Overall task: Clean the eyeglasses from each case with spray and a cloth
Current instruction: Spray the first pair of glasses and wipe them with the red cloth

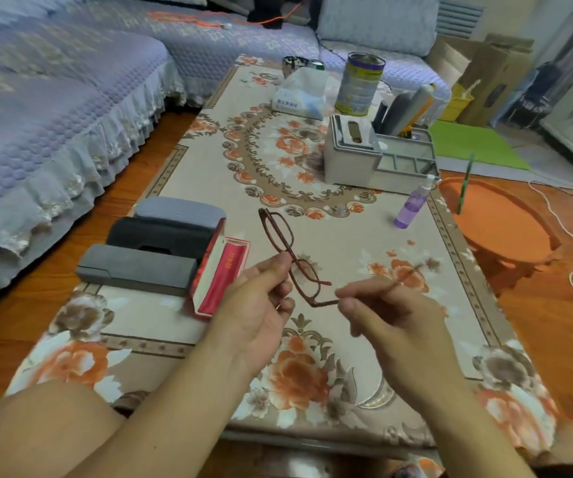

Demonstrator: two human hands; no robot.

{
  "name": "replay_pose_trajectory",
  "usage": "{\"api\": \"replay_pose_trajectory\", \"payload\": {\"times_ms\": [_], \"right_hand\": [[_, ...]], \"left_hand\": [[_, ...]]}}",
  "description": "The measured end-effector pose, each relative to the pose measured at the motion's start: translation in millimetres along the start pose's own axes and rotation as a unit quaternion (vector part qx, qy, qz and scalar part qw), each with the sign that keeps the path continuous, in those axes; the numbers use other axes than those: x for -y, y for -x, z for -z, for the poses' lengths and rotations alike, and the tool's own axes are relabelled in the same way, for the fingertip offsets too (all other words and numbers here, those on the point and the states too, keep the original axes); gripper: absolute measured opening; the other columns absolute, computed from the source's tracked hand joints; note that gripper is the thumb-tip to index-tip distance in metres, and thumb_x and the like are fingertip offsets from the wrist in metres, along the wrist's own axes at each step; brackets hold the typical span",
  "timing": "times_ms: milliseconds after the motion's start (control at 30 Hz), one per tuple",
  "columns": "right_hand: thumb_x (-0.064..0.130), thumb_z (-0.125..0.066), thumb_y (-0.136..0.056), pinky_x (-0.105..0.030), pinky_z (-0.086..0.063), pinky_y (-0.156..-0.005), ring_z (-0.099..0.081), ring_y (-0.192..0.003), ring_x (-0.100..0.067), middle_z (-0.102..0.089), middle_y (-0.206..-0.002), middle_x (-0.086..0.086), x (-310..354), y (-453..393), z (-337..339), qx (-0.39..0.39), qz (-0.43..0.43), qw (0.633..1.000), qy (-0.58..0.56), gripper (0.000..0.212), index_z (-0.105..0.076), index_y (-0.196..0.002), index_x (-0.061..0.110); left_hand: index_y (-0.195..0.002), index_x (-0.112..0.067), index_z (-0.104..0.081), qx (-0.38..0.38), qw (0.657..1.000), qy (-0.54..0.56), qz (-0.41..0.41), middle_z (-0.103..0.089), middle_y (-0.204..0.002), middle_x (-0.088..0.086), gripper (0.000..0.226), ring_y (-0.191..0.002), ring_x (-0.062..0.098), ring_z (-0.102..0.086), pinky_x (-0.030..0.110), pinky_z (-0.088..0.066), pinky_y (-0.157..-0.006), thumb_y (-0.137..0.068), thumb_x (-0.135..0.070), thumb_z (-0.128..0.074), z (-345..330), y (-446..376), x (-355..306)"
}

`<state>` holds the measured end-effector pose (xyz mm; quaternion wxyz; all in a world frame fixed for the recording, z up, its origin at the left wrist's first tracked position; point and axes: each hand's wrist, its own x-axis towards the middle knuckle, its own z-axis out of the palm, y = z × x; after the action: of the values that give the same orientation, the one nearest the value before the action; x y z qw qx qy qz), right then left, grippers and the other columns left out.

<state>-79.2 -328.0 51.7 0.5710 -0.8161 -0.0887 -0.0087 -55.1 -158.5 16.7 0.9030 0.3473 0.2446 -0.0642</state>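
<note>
Dark red-framed eyeglasses [279, 236] hang above the table between my hands. My left hand [260, 298] pinches the frame near its bridge. My right hand [388, 312] grips one temple arm, which points out to the right. An open red case [221, 270] lies just left of my left hand. Three shut cases lie further left: a grey one [136, 267], a black one [160, 232] and a blue-grey one [181, 208]. A purple spray bottle [412, 205] stands at the right side of the table. I see no cloth.
The low table [347, 236] has a floral cover. At its far end stand a grey organiser box [350, 150], a tall tin [359, 84] and a tissue pack [298, 94]. A sofa [53, 98] runs along the left. An orange stool [499, 222] stands to the right.
</note>
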Motion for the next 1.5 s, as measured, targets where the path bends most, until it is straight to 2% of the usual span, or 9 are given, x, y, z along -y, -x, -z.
{"api": "replay_pose_trajectory", "payload": {"times_ms": [367,600,733,933,1033,1133,1200,1367,1500], "right_hand": [[0.013,-0.073,-0.089,-0.013,-0.045,-0.067,-0.062,-0.079,-0.005,-0.067,-0.080,0.015,-7,-30,-55,-0.144,0.091,0.973,0.154,0.016,-0.077,-0.090,0.028],[0.015,-0.068,-0.094,-0.013,-0.047,-0.074,-0.064,-0.085,0.000,-0.070,-0.087,0.019,-13,-18,-69,-0.099,0.079,0.976,0.177,0.023,-0.078,-0.112,0.027],[0.014,-0.069,-0.094,-0.016,-0.053,-0.080,-0.070,-0.089,0.004,-0.077,-0.088,0.018,-8,-19,-66,-0.023,-0.060,0.998,0.025,0.022,-0.079,-0.099,0.033],[0.007,-0.074,-0.090,-0.017,-0.049,-0.062,-0.065,-0.064,-0.004,-0.073,-0.070,0.002,-11,-26,-77,0.014,-0.151,0.987,-0.059,0.010,-0.076,-0.091,0.017],[0.009,-0.075,-0.089,-0.021,-0.048,-0.059,-0.059,-0.059,-0.005,-0.072,-0.073,-0.006,-12,-44,-66,0.082,-0.141,0.985,0.048,0.008,-0.075,-0.085,0.016],[0.012,-0.075,-0.090,-0.021,-0.049,-0.066,-0.064,-0.067,-0.003,-0.075,-0.077,0.006,2,-69,-46,0.250,-0.081,0.939,0.224,0.010,-0.077,-0.083,0.020],[0.014,-0.074,-0.090,-0.015,-0.047,-0.069,-0.066,-0.074,0.000,-0.073,-0.080,0.014,14,-83,-39,0.362,0.005,0.864,0.351,0.011,-0.077,-0.088,0.025],[0.019,-0.071,-0.091,-0.010,-0.046,-0.071,-0.062,-0.081,0.001,-0.070,-0.085,0.018,46,-99,-47,0.467,0.121,0.746,0.459,0.013,-0.077,-0.099,0.027],[0.019,-0.069,-0.094,-0.009,-0.042,-0.069,-0.058,-0.077,0.006,-0.065,-0.081,0.020,59,-105,-59,0.511,0.136,0.694,0.489,0.013,-0.076,-0.102,0.026]], "left_hand": [[-0.089,-0.014,-0.074,0.007,0.998,-0.045,-0.048,-0.066,-0.072,-0.007,0.018,-0.069,0.008,-0.046,0.026,-0.035,-0.063,-0.071,-0.019,-0.076,0,16,13],[-0.091,-0.016,-0.072,-0.019,0.997,-0.068,-0.040,-0.068,-0.073,-0.007,0.027,-0.076,0.011,-0.053,0.030,-0.039,-0.070,-0.067,-0.026,-0.080,8,20,8],[-0.090,-0.012,-0.076,-0.063,0.984,-0.154,-0.067,-0.068,-0.061,-0.013,0.013,-0.068,0.000,-0.058,0.026,-0.045,-0.072,-0.080,-0.021,-0.080,14,26,3],[-0.083,-0.019,-0.076,-0.090,0.956,-0.259,-0.103,-0.071,-0.067,-0.021,0.008,-0.081,-0.004,-0.060,0.020,-0.044,-0.073,-0.090,-0.023,-0.075,27,31,-10],[-0.085,-0.029,-0.074,-0.092,0.882,-0.423,-0.188,-0.068,-0.080,-0.021,0.011,-0.082,-0.011,-0.059,0.009,-0.040,-0.067,-0.094,-0.032,-0.069,39,31,-19],[-0.104,-0.035,-0.072,-0.123,0.693,-0.601,-0.380,-0.055,-0.096,-0.019,0.010,-0.091,-0.001,-0.052,0.009,-0.038,-0.071,-0.094,-0.034,-0.068,52,32,-34],[-0.113,-0.034,-0.073,-0.065,0.627,-0.662,-0.406,-0.051,-0.098,-0.019,0.021,-0.099,0.001,-0.042,0.009,-0.035,-0.076,-0.093,-0.035,-0.069,58,31,-39],[-0.103,-0.038,-0.078,0.034,0.641,-0.718,-0.270,-0.060,-0.095,-0.020,0.016,-0.097,0.002,-0.046,0.016,-0.037,-0.078,-0.091,-0.043,-0.069,59,33,-34],[-0.092,-0.035,-0.080,0.042,0.730,-0.662,-0.166,-0.072,-0.086,-0.020,0.008,-0.081,-0.006,-0.061,0.012,-0.043,-0.068,-0.091,-0.038,-0.072,59,32,-35]]}}
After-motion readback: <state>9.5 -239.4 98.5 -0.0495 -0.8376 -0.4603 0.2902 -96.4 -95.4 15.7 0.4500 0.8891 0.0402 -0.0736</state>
